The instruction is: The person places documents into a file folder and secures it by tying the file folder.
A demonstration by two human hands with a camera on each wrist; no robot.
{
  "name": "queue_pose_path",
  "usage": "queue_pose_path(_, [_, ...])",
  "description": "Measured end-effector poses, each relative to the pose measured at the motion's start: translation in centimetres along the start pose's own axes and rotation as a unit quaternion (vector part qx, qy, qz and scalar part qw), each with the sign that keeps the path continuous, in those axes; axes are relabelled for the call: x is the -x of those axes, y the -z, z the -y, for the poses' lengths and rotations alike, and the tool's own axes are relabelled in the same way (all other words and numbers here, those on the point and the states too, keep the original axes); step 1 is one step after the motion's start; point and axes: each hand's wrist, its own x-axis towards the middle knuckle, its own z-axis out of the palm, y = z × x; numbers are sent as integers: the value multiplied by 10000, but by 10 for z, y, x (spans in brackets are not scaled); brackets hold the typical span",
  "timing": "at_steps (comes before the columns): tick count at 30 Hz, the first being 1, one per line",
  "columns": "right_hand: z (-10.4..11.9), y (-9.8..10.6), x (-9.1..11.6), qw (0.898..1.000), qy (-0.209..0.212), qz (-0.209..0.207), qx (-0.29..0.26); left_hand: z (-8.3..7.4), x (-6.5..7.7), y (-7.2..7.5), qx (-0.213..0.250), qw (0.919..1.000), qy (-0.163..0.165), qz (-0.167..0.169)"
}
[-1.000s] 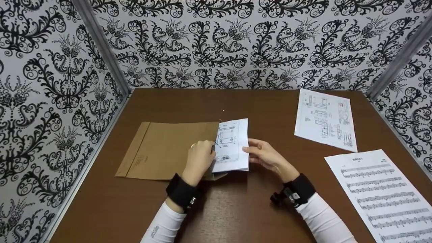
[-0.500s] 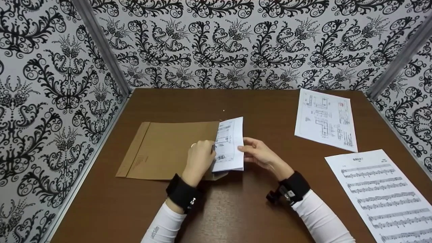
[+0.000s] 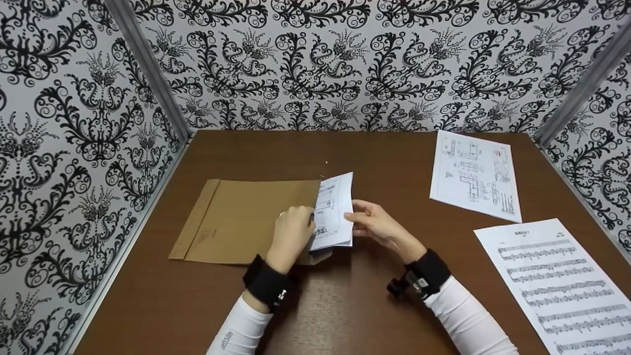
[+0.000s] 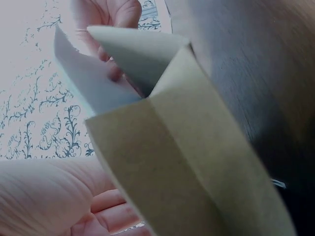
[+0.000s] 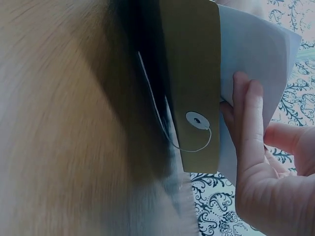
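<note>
In the head view a brown paper envelope (image 3: 246, 212) lies left of centre, its mouth to the right. My left hand (image 3: 294, 229) grips the envelope at its mouth, with fingers curled at the edge. White sheets with technical drawings (image 3: 335, 212) stick partly out of the mouth and bend upward. My right hand (image 3: 379, 224) pinches their outer edge, thumb on top and fingers beneath. The left wrist view shows the envelope's folded side (image 4: 172, 142) and gaping mouth. In the right wrist view a white button (image 5: 198, 120) with a string hangs on the envelope flap.
On the brown table (image 3: 325, 315) another drawing sheet (image 3: 475, 175) lies at the back right. A sheet of music (image 3: 557, 281) lies at the front right. Patterned walls (image 3: 340, 64) border the table at the back and sides.
My right hand has moved a little left with the sheets, which now reach less far out of the envelope and bend more. My left hand has stayed at the mouth.
</note>
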Motion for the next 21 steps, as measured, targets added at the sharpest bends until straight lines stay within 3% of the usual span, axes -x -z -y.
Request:
queue_pose_path(12, [-17, 6, -4, 9989, -394, -85, 260, 0, -1, 0, 77, 10000, 24, -14])
queue_pose_path(21, [-29, 4, -10, 9985, -498, -168, 145, -1, 0, -2, -11, 10000, 73, 38])
